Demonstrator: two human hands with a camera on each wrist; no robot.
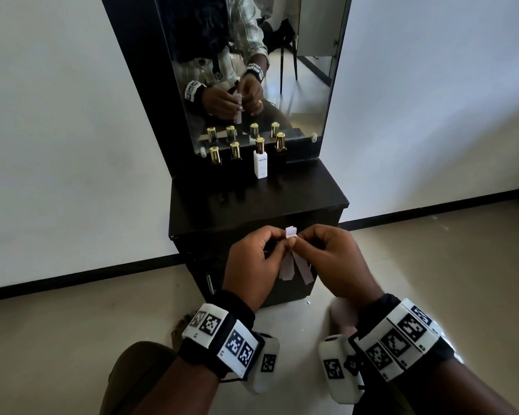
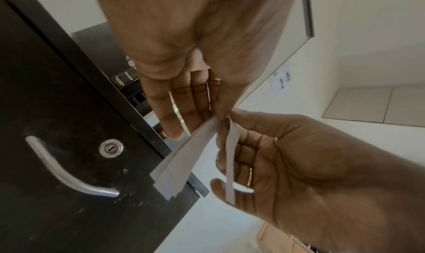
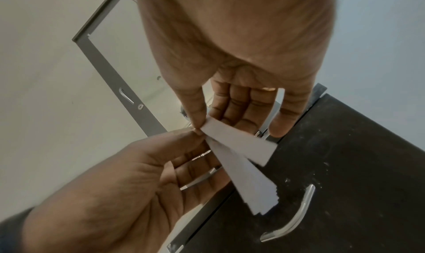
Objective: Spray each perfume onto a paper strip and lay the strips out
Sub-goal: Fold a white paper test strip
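In front of the dresser, both hands hold white paper strips at their top ends [image 1: 291, 232]. My left hand [image 1: 277, 241] pinches a bundle of several strips [image 2: 181, 166] between thumb and forefinger. My right hand [image 1: 297, 240] pinches a single strip [image 2: 230, 166], which is fanned away from the bundle [image 3: 253, 184]. That single strip [image 3: 239, 140] splays off to one side in the right wrist view. A white perfume bottle [image 1: 260, 163] and three dark ones [image 1: 235, 151] with gold caps stand in a row at the back of the dresser top, below the mirror.
The black dresser top [image 1: 252, 211] lies between the hands and the bottles. Its mirror [image 1: 306, 85] reflects the hands and the bottles. Below is a cupboard door with a curved metal handle [image 2: 69, 175] and a keyhole [image 2: 111, 148]. White walls flank the dresser, and beige floor tiles [image 1: 432, 280] lie below.
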